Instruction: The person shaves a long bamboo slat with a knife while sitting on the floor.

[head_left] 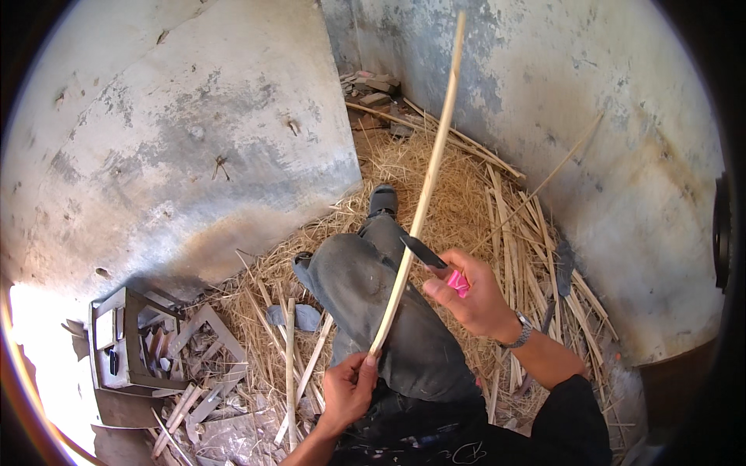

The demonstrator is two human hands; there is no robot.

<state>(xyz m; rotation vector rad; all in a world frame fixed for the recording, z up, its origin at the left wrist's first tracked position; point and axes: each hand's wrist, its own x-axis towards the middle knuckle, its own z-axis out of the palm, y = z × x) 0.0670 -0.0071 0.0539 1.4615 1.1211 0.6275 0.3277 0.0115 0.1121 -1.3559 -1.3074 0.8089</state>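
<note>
A long, pale bamboo strip (pixel 430 183) slants up and away across my lap, its far end raised in front of the wall. My left hand (pixel 348 391) is closed around its near end, thumb on top. In my right hand (pixel 474 300) is a knife (pixel 424 253) with a dark blade, and something pink shows at the grip. The blade crosses the strip around its middle and appears to touch it. Fingers of the right hand are wrapped round the handle, which is mostly hidden.
Shavings (pixel 420 159) cover the floor ahead. Long split strips (pixel 509 264) lie along the right wall (pixel 614 163). At the left stand a worn wooden frame box (pixel 124 342) and scattered offcuts (pixel 214 338). Bricks (pixel 377 85) are piled in the far corner. My legs (pixel 350 272) stretch forward.
</note>
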